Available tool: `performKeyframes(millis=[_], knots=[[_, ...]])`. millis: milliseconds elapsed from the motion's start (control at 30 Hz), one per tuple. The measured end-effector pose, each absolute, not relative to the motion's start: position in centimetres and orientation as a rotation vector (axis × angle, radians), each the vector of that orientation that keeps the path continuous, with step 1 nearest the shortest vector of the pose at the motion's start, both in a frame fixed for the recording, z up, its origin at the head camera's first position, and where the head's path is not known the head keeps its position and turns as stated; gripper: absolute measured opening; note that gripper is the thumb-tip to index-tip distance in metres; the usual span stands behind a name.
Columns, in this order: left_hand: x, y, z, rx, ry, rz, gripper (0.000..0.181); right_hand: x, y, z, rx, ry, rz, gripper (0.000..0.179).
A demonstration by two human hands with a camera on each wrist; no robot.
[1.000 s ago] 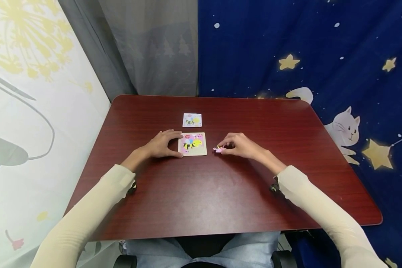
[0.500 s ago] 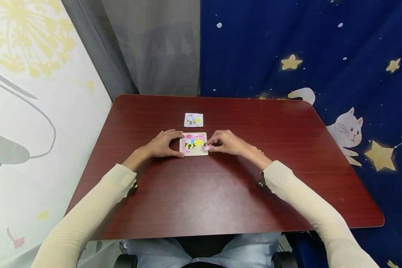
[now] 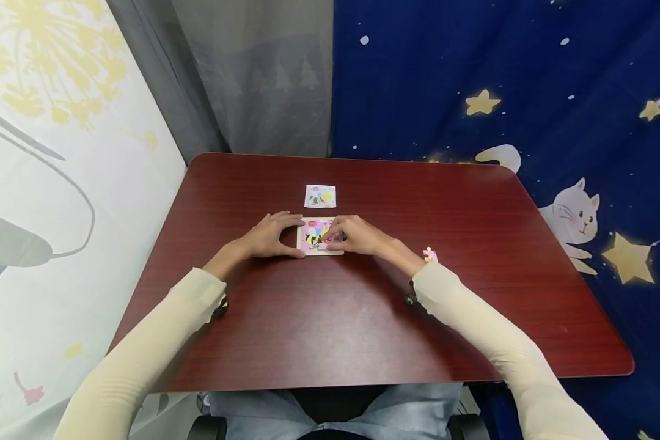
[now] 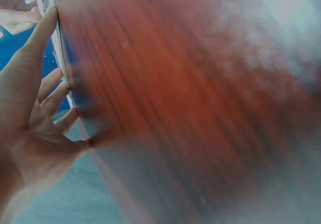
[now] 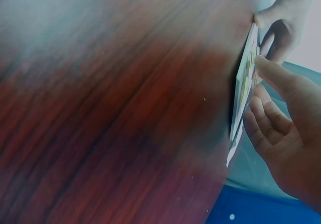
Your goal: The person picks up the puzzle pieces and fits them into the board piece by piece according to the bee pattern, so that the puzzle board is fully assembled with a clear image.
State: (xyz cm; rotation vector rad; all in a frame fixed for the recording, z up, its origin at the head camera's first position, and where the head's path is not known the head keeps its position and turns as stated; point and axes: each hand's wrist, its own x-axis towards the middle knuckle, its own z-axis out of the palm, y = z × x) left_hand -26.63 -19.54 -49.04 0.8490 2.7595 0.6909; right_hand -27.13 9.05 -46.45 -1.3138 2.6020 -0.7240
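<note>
A small square jigsaw puzzle board (image 3: 319, 217) with a pale rim and a bee picture lies on the table. My left hand (image 3: 269, 235) holds its left side, thumb at the near corner and fingers at the far one. Over the board's right part, my right hand (image 3: 360, 235) pinches a small puzzle piece (image 3: 323, 247), mostly covered by the fingers. The right wrist view shows my right thumb and fingertips close against the board (image 5: 238, 93). Whether the piece sits flat in the board cannot be told.
Behind the board lies a card (image 3: 320, 196) with the same bee picture. A loose pink and yellow puzzle piece (image 3: 430, 254) lies beside my right sleeve. The brown table (image 3: 341, 330) ends at curtains (image 3: 418, 79) at the back.
My right hand has carried the puzzle piece leftward from the table onto the board's right part. The loose piece by the right sleeve has come into view. My left hand stays at the board.
</note>
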Motion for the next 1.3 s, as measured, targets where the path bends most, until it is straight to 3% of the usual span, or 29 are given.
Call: performKeyframes(millis=[567, 1300], knots=[[-26.8, -19.5, -49.1, 0.842, 2.758, 0.706, 0.088, -27.3, 7.6, -46.8, -1.308, 2.631, -0.576, 0.021], [-26.9, -19.5, -49.0, 0.877, 2.758, 0.694, 0.089, -26.5, 7.5, -47.9, -1.542, 2.778, -0.400, 0.015]])
